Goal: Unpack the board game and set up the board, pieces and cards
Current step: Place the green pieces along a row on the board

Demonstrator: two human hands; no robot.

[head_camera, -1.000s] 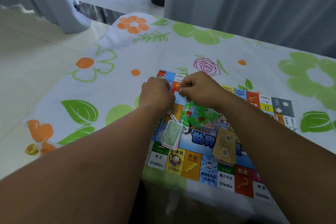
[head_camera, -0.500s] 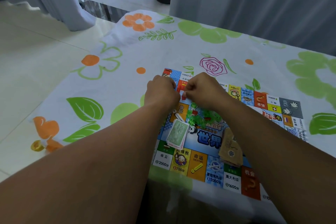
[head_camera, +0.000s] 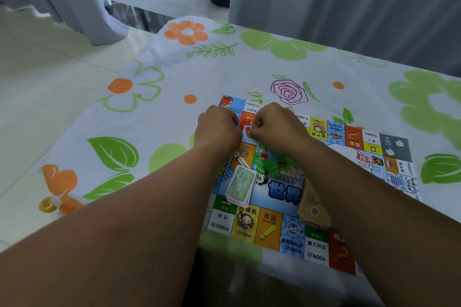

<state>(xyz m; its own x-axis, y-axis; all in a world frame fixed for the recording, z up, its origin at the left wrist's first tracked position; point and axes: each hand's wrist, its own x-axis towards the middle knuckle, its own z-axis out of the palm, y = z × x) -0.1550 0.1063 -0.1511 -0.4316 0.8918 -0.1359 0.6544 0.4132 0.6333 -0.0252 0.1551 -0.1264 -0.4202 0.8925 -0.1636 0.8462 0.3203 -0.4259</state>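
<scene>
Curling each grip, left hand (head_camera: 217,129) and right hand (head_camera: 277,124), above the colourful printed paper game board (head_camera: 269,229); cannot tell whether clamping anything.

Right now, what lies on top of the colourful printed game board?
A stack of green banknotes, a tan paper stack and small green and red plastic pieces. The left hand and right hand cover its far left corner; anything under them is hidden.

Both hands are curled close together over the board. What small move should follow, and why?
Probably spread out the green pieces: they lie heaped on the board, close to the left hand and right hand. What the fingers hold is hidden.
</scene>
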